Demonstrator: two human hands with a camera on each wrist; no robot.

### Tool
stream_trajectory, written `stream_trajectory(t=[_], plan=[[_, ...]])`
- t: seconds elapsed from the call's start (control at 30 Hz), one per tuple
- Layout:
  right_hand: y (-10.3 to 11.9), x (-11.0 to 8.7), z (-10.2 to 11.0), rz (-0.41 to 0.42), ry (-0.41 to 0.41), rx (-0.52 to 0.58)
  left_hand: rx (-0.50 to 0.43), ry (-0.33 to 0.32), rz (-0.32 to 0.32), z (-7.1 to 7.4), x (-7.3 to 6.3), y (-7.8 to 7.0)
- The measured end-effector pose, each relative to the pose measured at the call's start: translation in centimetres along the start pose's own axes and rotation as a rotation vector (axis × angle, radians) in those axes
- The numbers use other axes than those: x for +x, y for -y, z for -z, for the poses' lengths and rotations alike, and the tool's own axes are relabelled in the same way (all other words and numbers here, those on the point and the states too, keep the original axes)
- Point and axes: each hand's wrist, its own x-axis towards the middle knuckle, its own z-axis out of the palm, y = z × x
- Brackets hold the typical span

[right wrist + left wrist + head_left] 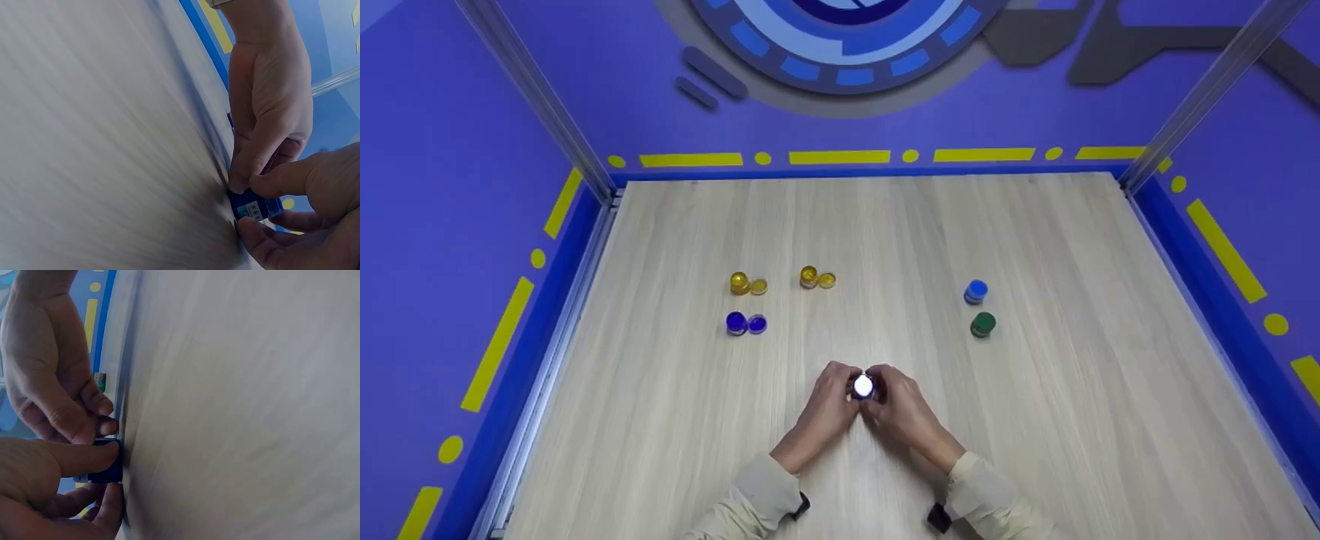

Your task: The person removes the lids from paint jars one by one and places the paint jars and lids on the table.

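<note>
Both hands meet around a small dark blue jar (863,387) near the front middle of the table. Its top shows as a bright white disc in the head view; a pale printed label (250,211) is on its side in the right wrist view. My left hand (829,401) pinches the jar from the left, with the thumb (104,457) along its side. From the right, my right hand (901,405) grips it between thumb and fingers. The jar stands right at the tabletop, and the hands hide much of its sides.
Left on the table (870,225) are two yellow jars (739,283) (808,277) and a violet-blue jar (736,323), uncapped, each beside its lid. A light blue jar (976,292) and a green jar (982,324) stand at right. Blue walls (840,135) enclose the back and sides.
</note>
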Motion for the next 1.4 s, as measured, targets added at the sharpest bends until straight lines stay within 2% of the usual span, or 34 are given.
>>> stream_trajectory(t=[0.1,0.33,0.47,0.8,0.97,1.2,1.3,1.4], plan=[[0.0,-0.1,0.1,0.010,-0.002,0.009,0.014,0.011,-0.014,-0.2,0.1,0.0],[-0.3,-0.5,0.5,0.059,-0.001,0.069,-0.011,0.040,0.003,0.1,0.3,0.2],[-0.5,-0.3,0.6,0.072,0.003,0.090,-0.016,0.040,-0.017,0.2,0.3,0.5],[-1.3,0.9,0.8,0.200,-0.027,0.002,-0.006,0.063,-0.030,0.4,0.5,0.9],[-1.5,1.2,1.5,0.250,0.068,0.030,0.031,0.045,-0.066,0.5,0.7,1.0],[-2.0,1.6,2.4,0.381,0.214,-0.002,0.040,0.024,-0.113,0.6,0.8,0.9],[-2.2,1.7,2.7,0.399,0.252,-0.013,0.025,0.029,-0.119,0.6,0.9,1.0],[-2.4,1.9,2.8,0.383,0.280,-0.004,0.018,0.042,-0.107,0.6,1.0,1.0]])
